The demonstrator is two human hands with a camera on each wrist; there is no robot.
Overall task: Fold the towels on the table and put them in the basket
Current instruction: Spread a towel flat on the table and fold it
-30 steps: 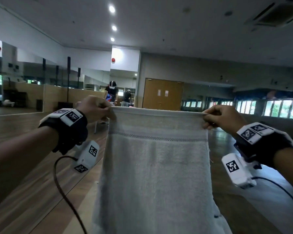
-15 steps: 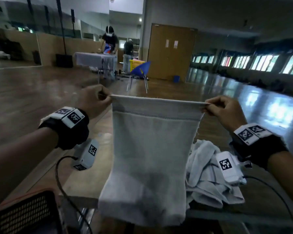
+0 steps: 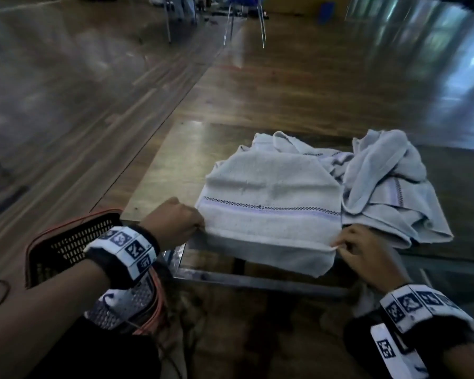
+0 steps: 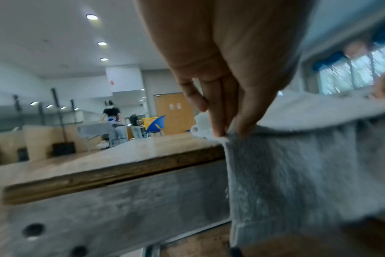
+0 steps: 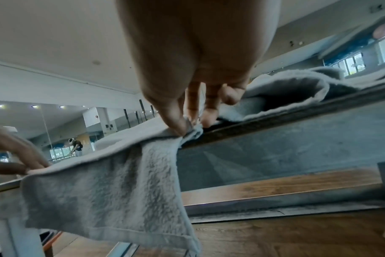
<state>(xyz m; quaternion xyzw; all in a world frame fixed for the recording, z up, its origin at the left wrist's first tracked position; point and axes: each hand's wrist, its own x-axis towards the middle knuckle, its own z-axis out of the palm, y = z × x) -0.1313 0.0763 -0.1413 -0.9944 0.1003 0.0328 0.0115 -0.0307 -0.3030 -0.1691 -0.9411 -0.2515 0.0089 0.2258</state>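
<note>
Now: pale towel (image 3: 268, 192) spread flat on wooden table (image 3: 173, 160), dotted stripe running across, near edge hanging over table's front rim. Left hand (image 3: 173, 222) pinches towel's left side at table edge, thumb and fingertips closed on cloth. Right hand (image 3: 367, 255) pinches right side same way, fingers curled on fold. Crumpled pile of towels (image 3: 386, 187) lies just beside, right of flat one, touching it. Black mesh basket (image 3: 66, 242) with orange rim sits low at left, beside table. Chair legs (image 3: 244, 26) far across wooden floor.
</note>
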